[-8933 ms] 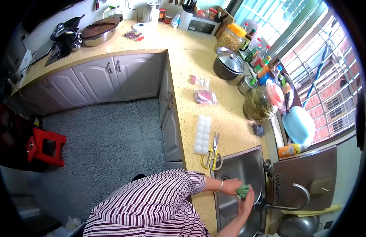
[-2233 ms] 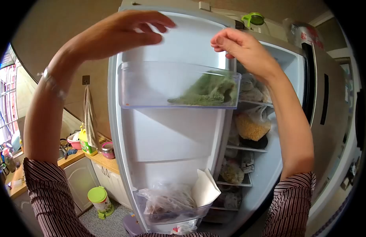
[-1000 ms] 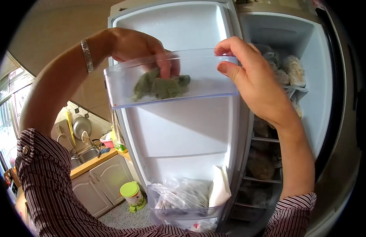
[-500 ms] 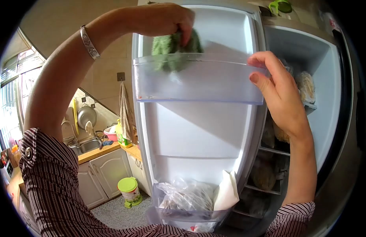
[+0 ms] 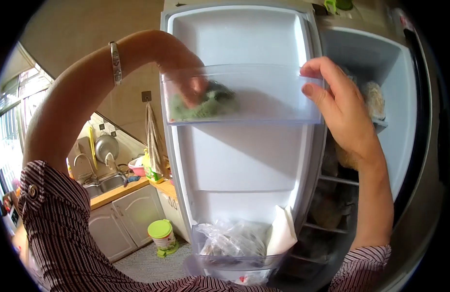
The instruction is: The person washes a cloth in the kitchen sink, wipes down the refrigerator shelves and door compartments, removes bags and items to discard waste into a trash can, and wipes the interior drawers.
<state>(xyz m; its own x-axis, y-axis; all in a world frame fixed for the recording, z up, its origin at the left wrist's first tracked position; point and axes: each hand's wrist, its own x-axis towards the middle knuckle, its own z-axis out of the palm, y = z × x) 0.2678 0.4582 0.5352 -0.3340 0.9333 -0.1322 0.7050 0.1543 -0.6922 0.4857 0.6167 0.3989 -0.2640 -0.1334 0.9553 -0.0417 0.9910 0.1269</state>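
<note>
My left hand [image 5: 193, 87] reaches down into the clear upper door bin [image 5: 278, 109], its fingers blurred behind the plastic. It presses a green cloth [image 5: 200, 109] against the bin's bottom left. My right hand [image 5: 339, 100] is at the bin's right end, thumb and fingers curled around the edge of the open fridge door [image 5: 244, 160]. Its index finger lies by the bin's top rim and its thumb in front of the bin's end.
A lower door bin [image 5: 234, 260] holds clear plastic bags [image 5: 234, 238] and a white packet [image 5: 282, 233]. On the right stands the open fridge compartment [image 5: 397, 117] with bagged food. A green-lidded bucket [image 5: 161, 231] stands on the floor near the sink [image 5: 110, 184].
My left hand has moved down and left, taking the green cloth from the bin's rim to its bottom. My right hand stays at the bin's right end.
</note>
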